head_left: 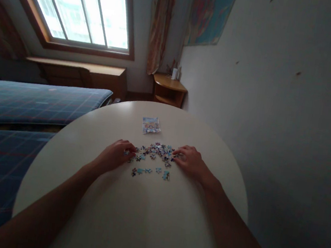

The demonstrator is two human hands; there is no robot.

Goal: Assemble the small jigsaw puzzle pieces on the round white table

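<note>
A loose pile of small jigsaw puzzle pieces lies on the round white table. At the pile's left edge is my left hand, its fingers curled and a puzzle piece showing between thumb and fingertips. My right hand rests at the opposite edge, thumb and fingers apart and touching the pieces there. Closer to me, several pieces form a short row; a light-blue piece sits alone in it, and a small joined cluster ends it on the right.
Beyond the pile lies a printed packet. A plaid-covered bed stands left of the table, and a white wall runs along the right. Behind are a wooden corner shelf, a desk and a window.
</note>
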